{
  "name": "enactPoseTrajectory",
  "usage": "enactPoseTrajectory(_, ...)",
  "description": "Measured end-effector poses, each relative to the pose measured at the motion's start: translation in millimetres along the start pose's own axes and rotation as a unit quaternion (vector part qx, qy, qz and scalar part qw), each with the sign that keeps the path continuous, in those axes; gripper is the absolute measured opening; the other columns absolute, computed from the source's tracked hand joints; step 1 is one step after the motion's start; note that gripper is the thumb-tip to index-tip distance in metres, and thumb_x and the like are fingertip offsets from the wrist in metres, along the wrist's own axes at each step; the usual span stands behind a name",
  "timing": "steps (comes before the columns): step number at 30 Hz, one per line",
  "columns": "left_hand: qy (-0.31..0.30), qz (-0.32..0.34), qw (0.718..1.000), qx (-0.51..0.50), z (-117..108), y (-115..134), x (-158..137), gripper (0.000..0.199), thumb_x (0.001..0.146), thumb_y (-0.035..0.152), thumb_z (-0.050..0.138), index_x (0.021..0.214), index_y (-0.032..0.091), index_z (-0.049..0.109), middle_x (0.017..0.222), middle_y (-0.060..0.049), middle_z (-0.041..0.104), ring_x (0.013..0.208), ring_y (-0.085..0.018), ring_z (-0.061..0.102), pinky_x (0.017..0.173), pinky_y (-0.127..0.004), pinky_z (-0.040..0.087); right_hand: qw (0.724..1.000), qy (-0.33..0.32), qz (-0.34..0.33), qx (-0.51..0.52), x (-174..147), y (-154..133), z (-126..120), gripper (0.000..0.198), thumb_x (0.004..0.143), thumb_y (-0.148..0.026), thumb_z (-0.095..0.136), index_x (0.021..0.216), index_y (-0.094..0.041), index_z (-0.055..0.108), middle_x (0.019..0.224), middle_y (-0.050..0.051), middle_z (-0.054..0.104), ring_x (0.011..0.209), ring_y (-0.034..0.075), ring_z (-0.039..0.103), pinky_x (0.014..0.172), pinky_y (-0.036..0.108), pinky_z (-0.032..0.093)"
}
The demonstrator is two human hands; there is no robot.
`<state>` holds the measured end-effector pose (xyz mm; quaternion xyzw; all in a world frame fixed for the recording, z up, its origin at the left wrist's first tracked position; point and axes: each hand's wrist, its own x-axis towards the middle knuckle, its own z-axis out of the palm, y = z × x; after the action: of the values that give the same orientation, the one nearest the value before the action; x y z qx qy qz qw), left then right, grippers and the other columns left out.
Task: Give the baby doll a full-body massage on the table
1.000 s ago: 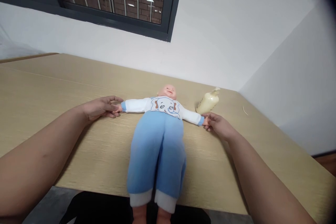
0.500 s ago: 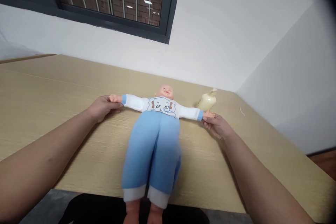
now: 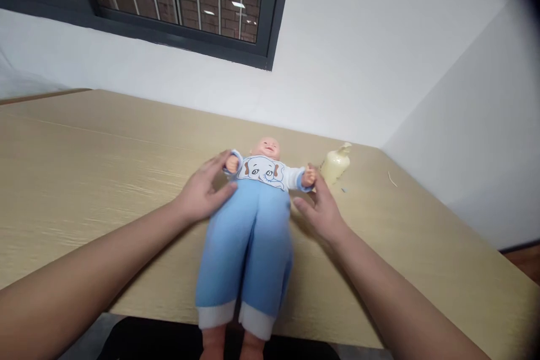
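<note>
A baby doll (image 3: 247,236) lies on its back on the table, dressed in blue trousers and a white top with an elephant picture. Its legs hang over the near edge. My left hand (image 3: 206,188) is at the doll's arm on the left, thumb apart from the fingers, fingertips against the blue cuff. On the other side, my right hand (image 3: 324,209) has its fingers behind the doll's small hand, thumb spread away. Both doll arms are bent upward. Close behind my right hand stands a cream pump bottle (image 3: 335,165).
The wooden table (image 3: 139,140) reaches back to a white wall (image 3: 337,56). A dark-framed window (image 3: 177,31) with bars is above. A thin pale strip (image 3: 392,179) and a tiny blue bit (image 3: 343,190) lie at the right.
Both my hands have moved inward, toward the doll's body. The doll's arms went from stretched out sideways to bent, and my fingers have loosened from its hands.
</note>
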<state>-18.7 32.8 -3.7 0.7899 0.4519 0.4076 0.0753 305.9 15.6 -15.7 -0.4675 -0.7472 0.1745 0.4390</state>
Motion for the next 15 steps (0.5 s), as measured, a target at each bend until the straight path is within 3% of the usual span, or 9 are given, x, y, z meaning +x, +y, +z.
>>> enactPoseTrajectory(3,-0.064,0.086,0.993,0.058,7.6,5.0,-3.7,0.076,0.090,0.048,0.060,0.155,0.018,0.035,0.158,-0.014,0.039,0.145,-0.033,0.037,0.120,-0.050,0.029,0.990,-0.088,-0.032,-0.109,-4.3,-16.7,12.9,0.097,0.080,-0.063,0.070,0.158,-0.029,0.024,0.168,0.010,0.012,0.154,0.037,0.011,0.122,0.061,0.021)
enactPoseTrajectory(7,-0.075,0.108,0.987,0.088,10.3,4.1,-4.2,0.073,0.091,0.047,0.058,0.154,0.018,0.038,0.157,-0.014,0.040,0.143,-0.034,0.037,0.118,-0.051,0.031,0.974,-0.135,-0.067,-0.168,-1.3,-19.9,20.9,0.086,0.085,-0.063,0.064,0.157,-0.030,0.030,0.169,0.006,0.003,0.155,0.039,0.000,0.121,0.064,0.020)
enactPoseTrajectory(12,-0.068,0.100,0.989,0.083,11.3,7.3,-4.6,0.071,0.090,0.046,0.060,0.152,0.020,0.040,0.156,-0.013,0.042,0.142,-0.034,0.037,0.118,-0.051,0.032,0.974,-0.117,-0.080,-0.177,0.2,-14.4,24.0,0.080,0.087,-0.059,0.063,0.155,-0.031,0.034,0.169,0.005,0.009,0.155,0.038,0.005,0.121,0.063,0.023)
enactPoseTrajectory(15,-0.015,0.050,0.997,0.050,12.0,6.9,-4.5,0.070,0.089,0.043,0.062,0.150,0.019,0.040,0.153,-0.014,0.045,0.140,-0.033,0.041,0.117,-0.050,0.033,0.983,-0.050,-0.077,-0.160,-1.0,-8.1,23.2,0.079,0.091,-0.054,0.060,0.158,-0.027,0.028,0.167,0.009,0.018,0.154,0.033,0.016,0.123,0.057,0.023)
